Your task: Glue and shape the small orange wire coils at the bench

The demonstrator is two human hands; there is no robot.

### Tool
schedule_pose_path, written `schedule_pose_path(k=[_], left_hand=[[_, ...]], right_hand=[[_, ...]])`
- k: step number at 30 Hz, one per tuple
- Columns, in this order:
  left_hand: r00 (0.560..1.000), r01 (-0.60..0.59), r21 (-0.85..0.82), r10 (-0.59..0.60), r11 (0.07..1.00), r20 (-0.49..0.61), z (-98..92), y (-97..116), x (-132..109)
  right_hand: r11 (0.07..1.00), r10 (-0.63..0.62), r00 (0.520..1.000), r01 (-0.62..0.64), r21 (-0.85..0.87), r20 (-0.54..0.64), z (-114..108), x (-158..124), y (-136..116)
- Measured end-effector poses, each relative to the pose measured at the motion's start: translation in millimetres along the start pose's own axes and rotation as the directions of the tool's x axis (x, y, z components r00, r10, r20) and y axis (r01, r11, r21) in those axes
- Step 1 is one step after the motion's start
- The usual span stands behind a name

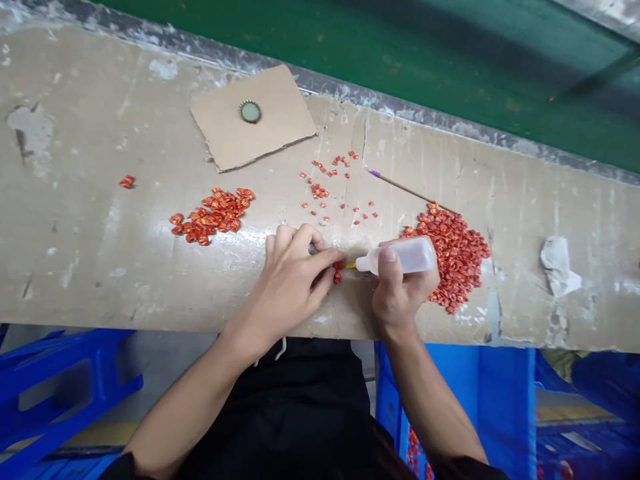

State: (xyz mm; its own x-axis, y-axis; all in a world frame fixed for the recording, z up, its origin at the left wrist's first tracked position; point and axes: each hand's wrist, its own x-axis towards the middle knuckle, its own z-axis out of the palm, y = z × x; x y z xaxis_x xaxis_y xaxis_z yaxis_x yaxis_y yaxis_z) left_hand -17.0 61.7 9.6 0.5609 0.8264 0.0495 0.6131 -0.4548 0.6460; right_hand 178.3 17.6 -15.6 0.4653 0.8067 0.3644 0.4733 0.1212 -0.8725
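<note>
At lower centre of the frame, the left hand (293, 280) lies knuckles-up on the bench (100, 267). Its grip is closed: thumb and fingertips pinch a small orange part (339, 265) at the hand's right edge. A second orange piece (337, 277) sits just below it, touching or nearly touching the fingers.

Just to the right, the right hand (400, 293) has its grip clamped around a small translucent bottle (403, 257), thumb across the top. The bottle lies nearly level. Its white neck and thin yellow nozzle point left, and the tip meets the pinched part or stops just short of it; I cannot tell which.

Behind and right of the right hand lies a big pile (455, 257) of the same orange parts, touching the hand's far side. A smaller pile (213, 215) lies left of centre, above the left hand and apart from it. Loose bits (335, 190) are scattered between the two piles, and one stray (127, 181) sits alone at left.

At upper centre a cardboard sheet (280, 133) carries a crown cap (250, 111). A thin stick (400, 188) with a purple tip slants from the scatter towards the big pile. A torn paper scrap (557, 263) lies at far right.

The bench top is worn and patchy. Beyond its far edge is a green surface (350, 40). Below the near edge are blue crates (60, 387) at both sides of the person's dark lap.
</note>
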Motion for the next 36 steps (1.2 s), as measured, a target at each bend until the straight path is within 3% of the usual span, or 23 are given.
schedule_pose_path(k=[5,10,18,36], left_hand=[[0.991,-0.074,0.012,0.072,0.997,0.108,-6.5,-3,9],[0.994,-0.085,0.020,0.083,0.996,0.070,-6.2,-12,7],[0.998,-0.045,-0.019,0.045,0.999,0.031,0.0,-14,4],[0.995,-0.076,-0.012,0.077,0.997,0.066,-1.4,-13,5]], right_hand=[[1.000,0.027,0.999,-0.026,0.014,-0.020,0,0,1],[0.999,-0.005,1.000,0.006,0.034,-0.017,0,-2,2],[0.997,0.000,0.999,0.004,-0.077,0.049,-2,-2,0],[0.982,-0.012,0.996,0.028,-0.186,0.085,-1,-3,-3]])
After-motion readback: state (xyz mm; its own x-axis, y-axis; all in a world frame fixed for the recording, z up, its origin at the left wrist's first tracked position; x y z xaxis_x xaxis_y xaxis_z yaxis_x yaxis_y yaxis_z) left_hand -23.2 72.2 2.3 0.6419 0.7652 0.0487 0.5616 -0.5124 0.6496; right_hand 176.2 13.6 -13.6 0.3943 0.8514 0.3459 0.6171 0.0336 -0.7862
